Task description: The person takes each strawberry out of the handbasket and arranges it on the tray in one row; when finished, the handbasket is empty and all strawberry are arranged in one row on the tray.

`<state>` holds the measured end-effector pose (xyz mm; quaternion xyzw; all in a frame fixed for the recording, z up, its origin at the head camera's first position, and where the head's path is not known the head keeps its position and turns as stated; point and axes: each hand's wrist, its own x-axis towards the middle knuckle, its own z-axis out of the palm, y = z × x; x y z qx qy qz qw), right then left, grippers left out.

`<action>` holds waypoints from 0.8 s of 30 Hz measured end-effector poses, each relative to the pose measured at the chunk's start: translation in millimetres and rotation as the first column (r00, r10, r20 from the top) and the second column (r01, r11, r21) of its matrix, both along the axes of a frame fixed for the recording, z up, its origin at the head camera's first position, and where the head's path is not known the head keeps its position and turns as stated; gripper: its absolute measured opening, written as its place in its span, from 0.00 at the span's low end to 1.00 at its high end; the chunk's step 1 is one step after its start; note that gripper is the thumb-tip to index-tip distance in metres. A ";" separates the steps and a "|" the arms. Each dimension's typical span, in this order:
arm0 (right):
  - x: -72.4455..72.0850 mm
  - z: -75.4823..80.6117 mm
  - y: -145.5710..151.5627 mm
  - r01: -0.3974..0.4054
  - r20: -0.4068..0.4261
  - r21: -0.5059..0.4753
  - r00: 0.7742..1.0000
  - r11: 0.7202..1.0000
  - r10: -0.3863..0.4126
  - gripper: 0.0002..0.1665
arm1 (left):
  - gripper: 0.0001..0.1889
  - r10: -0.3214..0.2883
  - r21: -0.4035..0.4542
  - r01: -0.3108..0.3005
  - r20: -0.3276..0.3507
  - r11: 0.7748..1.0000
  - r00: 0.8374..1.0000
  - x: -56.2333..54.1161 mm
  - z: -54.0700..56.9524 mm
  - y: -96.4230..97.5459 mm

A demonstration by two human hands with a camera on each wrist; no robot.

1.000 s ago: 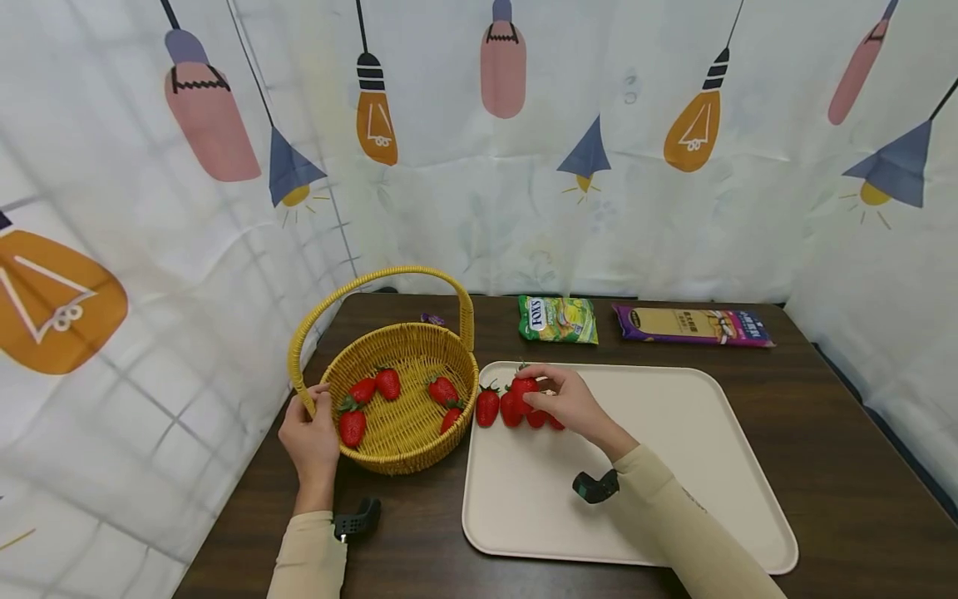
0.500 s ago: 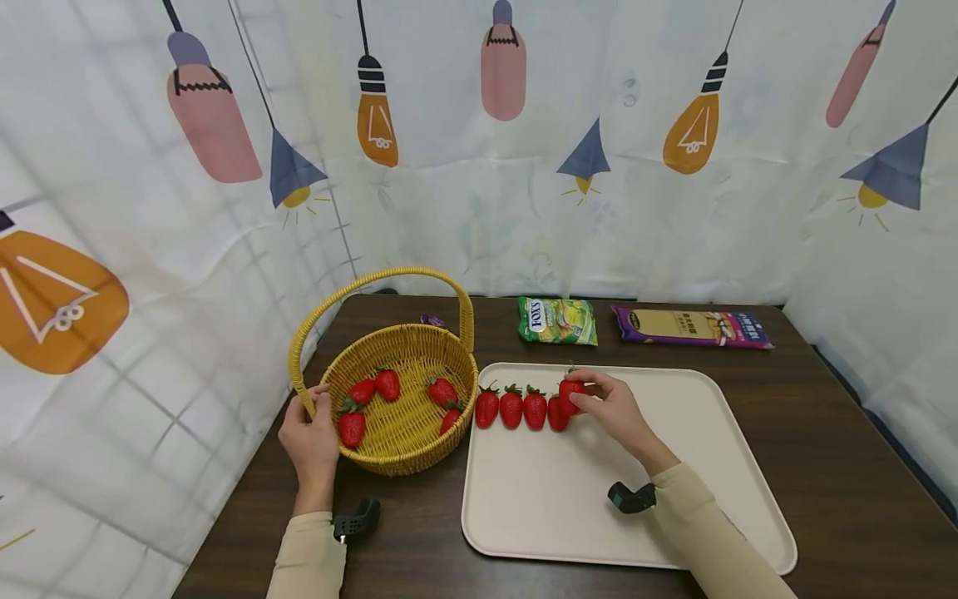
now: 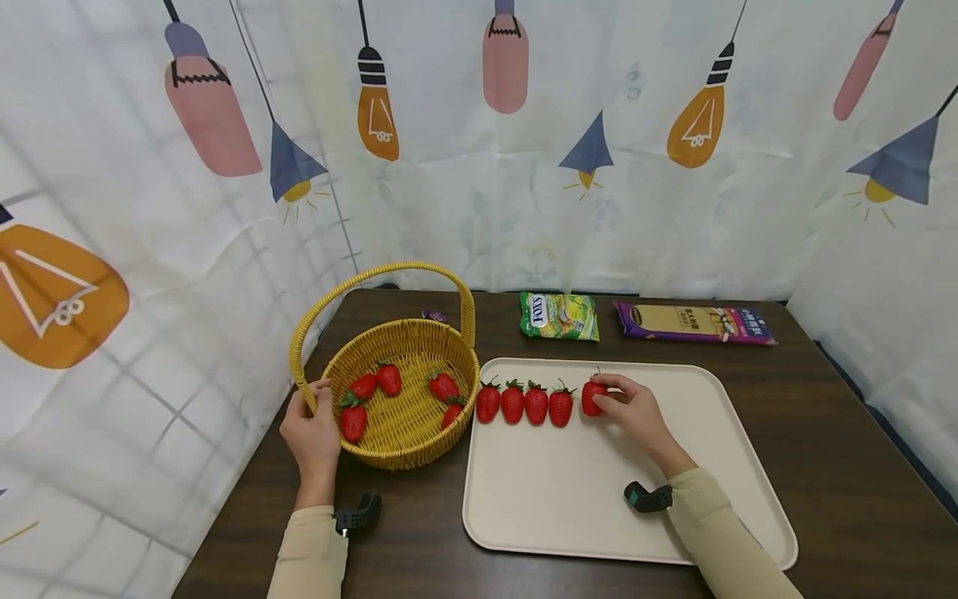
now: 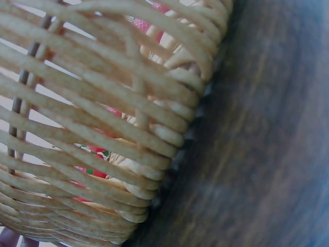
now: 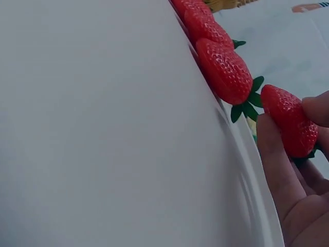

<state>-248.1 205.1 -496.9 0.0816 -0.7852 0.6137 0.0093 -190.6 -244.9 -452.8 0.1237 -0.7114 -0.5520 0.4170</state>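
Note:
My right hand [image 3: 638,413] pinches a red strawberry [image 3: 592,398] between thumb and fingers, over the back part of the cream tray [image 3: 557,499]. In the right wrist view that held strawberry [image 5: 289,119] hangs with its leaves away from the palm-side finger. Left of it, several strawberries [image 3: 535,404] lie in a row along the tray's back left, leaves pointing to the far side. My left hand [image 3: 313,441] grips the yellow wicker basket [image 3: 404,339] at the left rim, by the foot of its handle. Several more strawberries [image 3: 388,380] lie inside the basket.
Behind the tray lie a green candy bag [image 3: 559,317] and a long purple packet [image 3: 696,323]. A small purple wrapped item [image 3: 433,316] sits behind the basket. A patterned curtain [image 3: 479,208] stands behind the dark wooden table [image 3: 419,532].
My right hand has moved right along the tray with its strawberry, leaving a gap beside the row. The left hand stays on the basket.

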 end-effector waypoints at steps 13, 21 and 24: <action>2.5 1.4 5.5 0.029 0.065 0.057 0.997 0.998 -0.033 0.24 | 0.10 0.005 -0.019 -0.005 0.016 1.000 1.000 -2.6 -3.2 -1.9; 1.5 2.8 5.1 0.065 0.068 0.192 0.994 0.979 -0.079 0.19 | 0.10 0.000 -0.001 0.000 0.021 1.000 1.000 -2.9 -5.4 -4.7; 1.4 1.9 4.1 0.050 0.058 0.242 0.996 0.969 -0.066 0.18 | 0.10 0.005 -0.005 -0.005 0.031 1.000 1.000 -6.1 -10.4 -8.3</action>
